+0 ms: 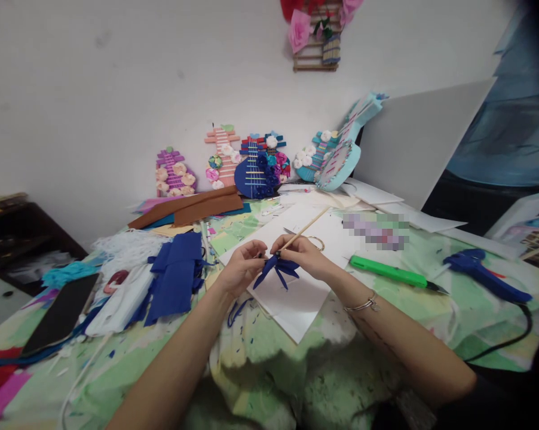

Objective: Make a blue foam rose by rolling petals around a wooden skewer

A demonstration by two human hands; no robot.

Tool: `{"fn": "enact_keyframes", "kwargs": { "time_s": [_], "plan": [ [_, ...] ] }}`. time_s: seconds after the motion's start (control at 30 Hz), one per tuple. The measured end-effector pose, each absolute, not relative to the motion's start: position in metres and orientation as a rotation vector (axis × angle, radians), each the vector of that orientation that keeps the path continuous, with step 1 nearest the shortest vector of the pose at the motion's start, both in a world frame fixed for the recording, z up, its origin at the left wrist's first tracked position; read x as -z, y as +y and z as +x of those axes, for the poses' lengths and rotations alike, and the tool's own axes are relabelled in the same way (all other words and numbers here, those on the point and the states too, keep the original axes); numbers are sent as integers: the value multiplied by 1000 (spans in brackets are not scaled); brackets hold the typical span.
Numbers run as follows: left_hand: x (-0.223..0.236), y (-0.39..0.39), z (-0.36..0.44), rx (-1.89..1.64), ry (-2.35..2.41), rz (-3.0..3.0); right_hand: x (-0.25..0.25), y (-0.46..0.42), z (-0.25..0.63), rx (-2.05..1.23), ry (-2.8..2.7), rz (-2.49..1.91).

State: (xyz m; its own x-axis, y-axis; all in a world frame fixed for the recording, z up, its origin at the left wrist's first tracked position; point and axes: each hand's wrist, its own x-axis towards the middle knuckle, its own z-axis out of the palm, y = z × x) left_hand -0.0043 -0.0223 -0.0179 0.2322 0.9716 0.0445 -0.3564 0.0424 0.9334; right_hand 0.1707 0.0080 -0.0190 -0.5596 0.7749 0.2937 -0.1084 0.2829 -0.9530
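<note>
Between my two hands is a piece of dark blue crepe paper (pixel 278 270) with petal-like strips hanging downward. My left hand (pixel 245 266) pinches its left side near the top. My right hand (pixel 303 254) closes on the paper's top from the right, and a thin wooden stick (pixel 312 221) slants up and away from its fingers. Beneath both hands lies a white sheet of paper (pixel 299 313). Just behind my right hand, scissors (pixel 315 242) rest on the sheet, partly hidden by the hand.
On the right lie a green utility knife (pixel 390 272) and a blue glue gun (pixel 487 275) with a black cord. Folded blue crepe paper (pixel 173 275), a white power strip (pixel 119 301) and a dark phone (pixel 63 313) are on the left. Decorated paper guitars (pixel 251 170) lean along the wall.
</note>
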Motion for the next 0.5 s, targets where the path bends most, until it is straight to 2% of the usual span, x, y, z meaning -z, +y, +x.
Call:
{"fn": "enact_keyframes", "kwargs": {
  "time_s": [0.5],
  "plan": [
    [17,-23,-4,-1180,768,1040,18,8,171,-1381,-1750,-620]
  ]
}}
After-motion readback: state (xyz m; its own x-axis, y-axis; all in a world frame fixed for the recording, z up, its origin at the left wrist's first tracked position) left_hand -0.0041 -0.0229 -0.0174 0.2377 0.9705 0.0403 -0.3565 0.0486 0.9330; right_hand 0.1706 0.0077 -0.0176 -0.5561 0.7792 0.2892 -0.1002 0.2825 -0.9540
